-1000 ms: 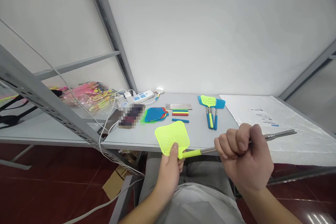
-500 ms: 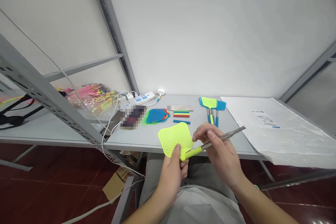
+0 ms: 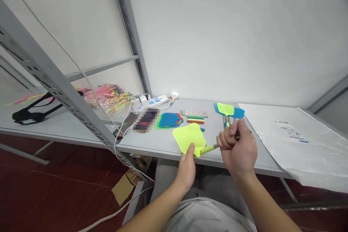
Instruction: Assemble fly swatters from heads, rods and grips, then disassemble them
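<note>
A neon-yellow fly swatter head (image 3: 189, 138) with a perforated face is held above the table's front edge. My left hand (image 3: 187, 170) pinches it at its lower edge, thumb on top. A yellow sleeve (image 3: 208, 149) runs from its neck towards my right hand (image 3: 240, 148), which is closed in a fist around the metal rod; most of the rod is hidden by the fingers. Behind that fist lie fly swatters with a yellow head (image 3: 225, 108) and blue heads (image 3: 238, 112), their handles partly covered by my hand.
Left of centre lies a stack of coloured swatter heads (image 3: 168, 120). Thin metal rods (image 3: 193, 113) and coloured sleeves (image 3: 195, 120) sit beside it. A power strip (image 3: 156, 101), a blurred-out object (image 3: 146, 120), a metal rack post (image 3: 67, 90) and a white plastic bag (image 3: 285, 137) surround the work area.
My right hand has gone from a loose hold with the rod sticking out to a closed fist around it. The view has turned slightly, shifting the table items to the right.
</note>
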The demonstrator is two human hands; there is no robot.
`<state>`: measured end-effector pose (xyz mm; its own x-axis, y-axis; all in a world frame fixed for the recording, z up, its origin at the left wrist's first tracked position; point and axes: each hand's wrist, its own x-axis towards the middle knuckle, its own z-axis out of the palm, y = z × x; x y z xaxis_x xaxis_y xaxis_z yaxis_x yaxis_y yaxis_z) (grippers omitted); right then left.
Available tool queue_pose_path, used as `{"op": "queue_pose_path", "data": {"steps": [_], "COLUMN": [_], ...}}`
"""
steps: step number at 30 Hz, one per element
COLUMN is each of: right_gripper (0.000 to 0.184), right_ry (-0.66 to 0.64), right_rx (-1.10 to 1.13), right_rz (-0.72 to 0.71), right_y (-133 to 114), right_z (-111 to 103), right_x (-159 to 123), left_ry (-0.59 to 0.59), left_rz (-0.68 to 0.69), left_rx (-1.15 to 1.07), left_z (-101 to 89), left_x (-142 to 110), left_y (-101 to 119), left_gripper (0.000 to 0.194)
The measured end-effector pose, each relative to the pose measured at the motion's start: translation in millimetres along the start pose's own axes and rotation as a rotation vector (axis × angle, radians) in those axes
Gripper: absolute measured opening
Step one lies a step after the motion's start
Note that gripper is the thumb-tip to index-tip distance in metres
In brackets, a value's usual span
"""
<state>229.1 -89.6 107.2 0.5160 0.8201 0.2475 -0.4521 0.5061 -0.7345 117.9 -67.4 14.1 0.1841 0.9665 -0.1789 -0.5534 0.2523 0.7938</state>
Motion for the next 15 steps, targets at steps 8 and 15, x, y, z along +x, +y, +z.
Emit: {"op": "queue_pose_path", "data": {"steps": [8,15], "right_gripper": [0.04,0.042], "right_ry": [-0.131,-0.255], "right_rx": [-0.377,-0.642], "right_rz": [-0.027,-0.003], "right_y": [46.0,48.4], "right_z": [-9.8,-4.3], "right_x": [45.1,53.7], "left_ry": [-0.018,0.163], "left_rz": [0.082,0.176], "left_rx": [-0.104,-0.087], "left_z": [16.5,9.5], "left_x": [51.3,80.1], "left_y": [-14.7,-3.3], "left_gripper": [0.039,0.035]}}
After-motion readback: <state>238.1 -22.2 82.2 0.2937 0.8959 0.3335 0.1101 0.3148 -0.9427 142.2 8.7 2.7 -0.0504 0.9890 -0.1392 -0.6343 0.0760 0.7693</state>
